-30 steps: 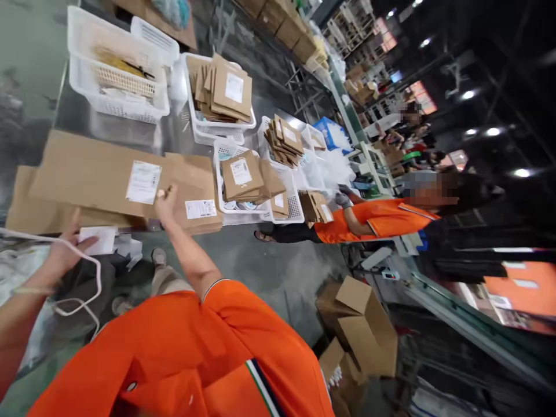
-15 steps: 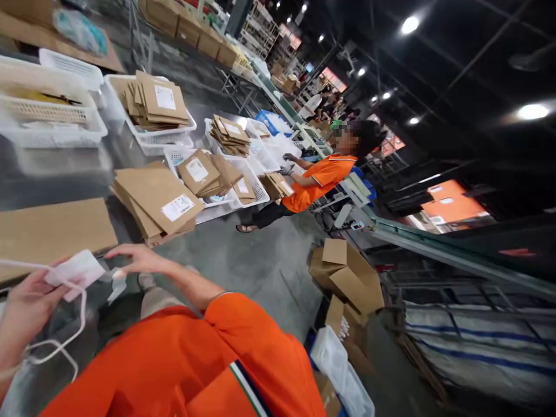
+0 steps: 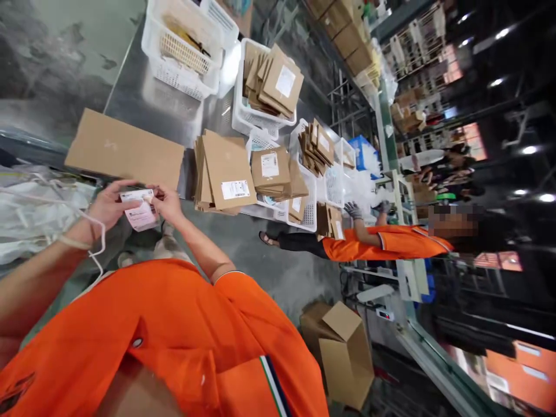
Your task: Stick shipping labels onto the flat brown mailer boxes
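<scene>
My left hand (image 3: 108, 209) is closed on a small wad of printed white shipping labels (image 3: 141, 217), thumb across the top. My right hand (image 3: 168, 204) pinches at the upper right edge of the same labels, its fingertips partly hiding what they grip. A white cord (image 3: 99, 246) loops past my left wrist. Just beyond both hands, a flat brown cardboard mailer (image 3: 125, 147) lies on the metal table (image 3: 174, 119). To its right rests a pile of cardboard mailers (image 3: 228, 168), the top one bearing a label.
White plastic baskets (image 3: 264, 119) with labelled mailers line the table. Another basket (image 3: 186, 49) holds yellowish items. A co-worker in an orange shirt (image 3: 386, 243) stands at the right by a conveyor (image 3: 443, 365). An open carton (image 3: 347, 359) sits on the floor. Clear plastic bags (image 3: 39, 214) lie at left.
My right hand has come back to the labels; earlier it was apart, with a thin pale strip at its fingers. The view has turned, and the labels now face up between both hands.
</scene>
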Demonstrator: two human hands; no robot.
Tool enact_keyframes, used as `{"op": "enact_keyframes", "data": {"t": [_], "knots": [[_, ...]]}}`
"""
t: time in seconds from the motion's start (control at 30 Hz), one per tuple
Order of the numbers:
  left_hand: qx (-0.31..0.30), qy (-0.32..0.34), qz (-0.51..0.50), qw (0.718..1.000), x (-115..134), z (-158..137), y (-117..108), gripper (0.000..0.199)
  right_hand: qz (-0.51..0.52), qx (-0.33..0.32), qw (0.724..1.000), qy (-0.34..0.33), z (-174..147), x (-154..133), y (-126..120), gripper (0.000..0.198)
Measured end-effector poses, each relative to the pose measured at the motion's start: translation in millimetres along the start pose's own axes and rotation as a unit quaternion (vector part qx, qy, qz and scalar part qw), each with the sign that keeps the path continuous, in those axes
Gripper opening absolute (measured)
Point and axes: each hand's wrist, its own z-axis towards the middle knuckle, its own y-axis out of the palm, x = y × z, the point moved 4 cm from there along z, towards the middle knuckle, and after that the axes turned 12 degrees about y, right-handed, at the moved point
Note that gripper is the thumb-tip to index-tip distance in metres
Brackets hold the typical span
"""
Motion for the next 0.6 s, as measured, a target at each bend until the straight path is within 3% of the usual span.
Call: {"op": "enact_keyframes", "data": {"t": [0.2, 0.33, 0.43, 0.6], "knots": [[0.004, -0.014, 0.027, 1.0, 1.3, 14.4, 17.5, 0.093, -0.077, 0.028, 0.997, -0.008, 9.9, -0.6, -13.2, 0.015], [0.006, -0.015, 0.046, 0.999, -5.0, 32.0, 25.8, 0.097, -0.165, 0.088, 0.982, -0.036, 5.3, 3.9, -23.2, 0.013], [-0.012, -0.057, 0.044, 0.997, -17.9, 44.1, 28.5, 0.099, -0.214, 0.099, 0.971, -0.05, 10.0, 3.3, -28.5, 0.018], [-0.089, -0.172, 0.098, 0.976, -47.3, 63.4, 23.6, 0.08, -0.235, 0.218, 0.947, -0.013, 75.6, -25.1, -60.3, 0.018]]}}
